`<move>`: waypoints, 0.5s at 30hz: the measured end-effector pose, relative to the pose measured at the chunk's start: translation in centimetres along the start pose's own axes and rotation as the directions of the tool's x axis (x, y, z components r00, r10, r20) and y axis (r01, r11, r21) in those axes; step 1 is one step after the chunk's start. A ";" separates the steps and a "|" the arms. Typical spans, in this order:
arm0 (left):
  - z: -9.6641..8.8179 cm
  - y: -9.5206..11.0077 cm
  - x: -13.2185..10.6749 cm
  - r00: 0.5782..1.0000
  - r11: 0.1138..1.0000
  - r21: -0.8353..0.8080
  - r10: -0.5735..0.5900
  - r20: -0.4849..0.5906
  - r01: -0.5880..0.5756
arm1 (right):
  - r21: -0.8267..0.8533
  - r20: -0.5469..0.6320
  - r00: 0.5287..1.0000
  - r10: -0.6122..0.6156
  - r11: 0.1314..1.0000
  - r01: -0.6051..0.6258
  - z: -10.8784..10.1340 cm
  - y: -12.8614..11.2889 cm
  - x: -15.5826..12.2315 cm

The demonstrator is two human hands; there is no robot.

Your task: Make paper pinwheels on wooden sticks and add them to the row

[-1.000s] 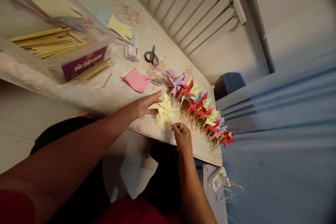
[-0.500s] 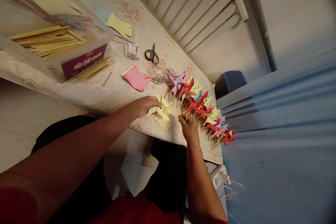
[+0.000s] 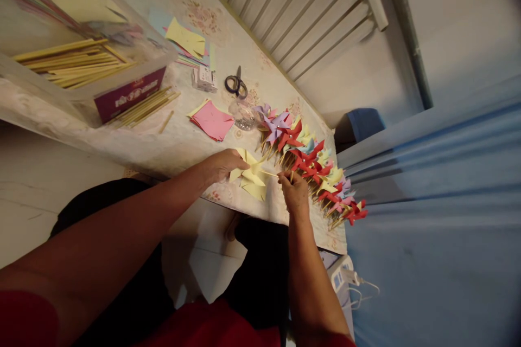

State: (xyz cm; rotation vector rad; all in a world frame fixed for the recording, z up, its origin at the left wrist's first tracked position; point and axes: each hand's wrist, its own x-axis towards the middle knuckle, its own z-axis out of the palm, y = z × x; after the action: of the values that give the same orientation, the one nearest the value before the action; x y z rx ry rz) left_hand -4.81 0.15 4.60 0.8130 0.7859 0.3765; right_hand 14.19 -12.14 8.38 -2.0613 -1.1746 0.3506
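Observation:
A pale yellow paper pinwheel (image 3: 253, 171) is held over the near edge of the table. My left hand (image 3: 224, 165) pinches it, thumb pressed near its centre. A thin wooden stick (image 3: 270, 173) runs from the pinwheel to my right hand (image 3: 293, 188), whose fingers are closed round its other end. Whether the stick is fastened to the paper I cannot tell. Beneath the pinwheel lies a yellow paper piece (image 3: 255, 191), partly covered. Right of my right hand stand rows of finished pinwheels (image 3: 311, 162) in red, purple, yellow and blue.
Pink cut paper squares (image 3: 212, 120) lie beyond my left hand, beside a clear dish of small pins (image 3: 245, 120). Black-handled scissors (image 3: 236, 85), a small box (image 3: 204, 79) and a paper stack (image 3: 185, 39) are farther back. A plastic bin (image 3: 77, 92) holds sticks; loose sticks (image 3: 142, 107) lie alongside.
My right hand has shifted slightly to the right along the stick's line. My left thumb has moved a little left and now covers the pinwheel's centre differently.

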 end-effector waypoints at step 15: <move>-0.2 -0.7 0.5 0.997 1.000 -0.024 -0.006 0.073 0.008 | 0.109 -0.065 0.998 -0.027 0.994 0.034 -0.3 -2.2 -0.6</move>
State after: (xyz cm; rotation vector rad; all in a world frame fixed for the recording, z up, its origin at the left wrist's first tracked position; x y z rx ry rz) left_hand -4.62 0.06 3.76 0.7965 0.7151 0.3482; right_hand 12.62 -12.01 10.07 -1.9440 -1.1225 0.3260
